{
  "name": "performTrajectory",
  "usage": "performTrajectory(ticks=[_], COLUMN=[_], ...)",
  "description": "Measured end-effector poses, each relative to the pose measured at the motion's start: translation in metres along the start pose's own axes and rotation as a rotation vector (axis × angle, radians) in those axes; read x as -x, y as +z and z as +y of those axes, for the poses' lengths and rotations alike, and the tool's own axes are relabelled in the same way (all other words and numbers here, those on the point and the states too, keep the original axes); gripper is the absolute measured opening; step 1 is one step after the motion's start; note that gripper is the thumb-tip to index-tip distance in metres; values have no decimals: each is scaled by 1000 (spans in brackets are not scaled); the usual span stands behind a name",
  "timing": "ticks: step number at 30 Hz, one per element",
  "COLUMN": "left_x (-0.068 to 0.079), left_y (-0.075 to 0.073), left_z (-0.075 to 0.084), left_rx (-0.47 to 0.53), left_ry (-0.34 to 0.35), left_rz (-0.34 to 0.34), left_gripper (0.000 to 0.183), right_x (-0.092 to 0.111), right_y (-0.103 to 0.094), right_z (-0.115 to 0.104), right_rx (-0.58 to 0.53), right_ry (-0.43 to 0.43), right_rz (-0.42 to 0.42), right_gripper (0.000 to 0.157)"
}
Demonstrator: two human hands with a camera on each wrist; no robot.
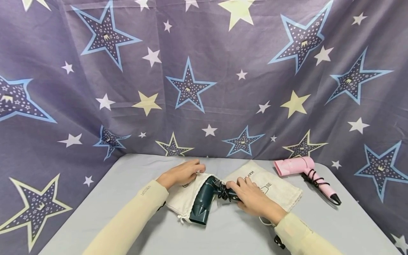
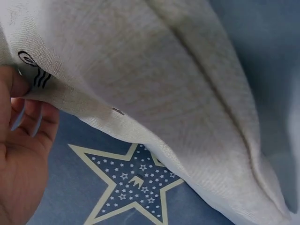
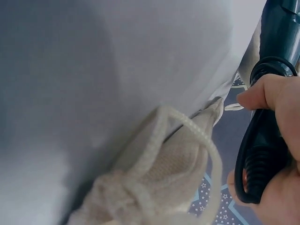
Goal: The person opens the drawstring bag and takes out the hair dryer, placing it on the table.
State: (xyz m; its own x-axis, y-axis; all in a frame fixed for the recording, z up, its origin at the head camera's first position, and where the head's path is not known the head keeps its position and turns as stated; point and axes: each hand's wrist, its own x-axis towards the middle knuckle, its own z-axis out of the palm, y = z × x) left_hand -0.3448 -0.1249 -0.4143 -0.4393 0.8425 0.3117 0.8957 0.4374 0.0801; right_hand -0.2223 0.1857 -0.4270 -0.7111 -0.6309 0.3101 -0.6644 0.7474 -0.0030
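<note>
A dark teal hair dryer (image 1: 202, 203) lies partly in the mouth of a cream drawstring bag (image 1: 177, 199), its nozzle and handle outside the cloth. My right hand (image 1: 253, 196) grips its handle, where a black cord is wound; the right wrist view shows thumb and fingers around the handle (image 3: 269, 136). At the far side of the bag, my left hand (image 1: 185, 172) pinches the cloth near the opening. The left wrist view has the thumb and fingers of that hand (image 2: 28, 140) on the fabric (image 2: 154, 79), beside a printed mark.
Behind my right hand lies a second cream bag (image 1: 282, 187) with printed lettering. A pink hair dryer (image 1: 294, 165) with its cord wrapped round the handle is at the back right of the grey table (image 1: 105, 212). A black plug (image 1: 279, 242) sits by my right sleeve. Star-patterned cloth (image 1: 223, 46) hangs behind.
</note>
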Motion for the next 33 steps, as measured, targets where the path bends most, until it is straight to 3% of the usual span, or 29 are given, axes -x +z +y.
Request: performTrajectory(ticks=[6, 15, 20, 28, 33], left_x=[4, 11, 14, 17, 23], left_y=[2, 3, 1, -5, -12], left_z=[-5, -16, -18, 0, 17], left_rx=[-8, -25, -31, -101, -113], left_ry=[-13, -84, -81, -153, -129], left_rz=[42, 50, 51, 30, 17], left_gripper=[31, 32, 31, 35, 36], right_x=[1, 4, 5, 5, 5], right_y=[-3, -4, -6, -5, -5], right_z=[-3, -1, 2, 2, 2], right_rx=[4, 39, 32, 17, 10], right_ry=[6, 20, 33, 33, 31], right_rz=[14, 32, 26, 28, 36], right_gripper=[72, 73, 71, 70, 69])
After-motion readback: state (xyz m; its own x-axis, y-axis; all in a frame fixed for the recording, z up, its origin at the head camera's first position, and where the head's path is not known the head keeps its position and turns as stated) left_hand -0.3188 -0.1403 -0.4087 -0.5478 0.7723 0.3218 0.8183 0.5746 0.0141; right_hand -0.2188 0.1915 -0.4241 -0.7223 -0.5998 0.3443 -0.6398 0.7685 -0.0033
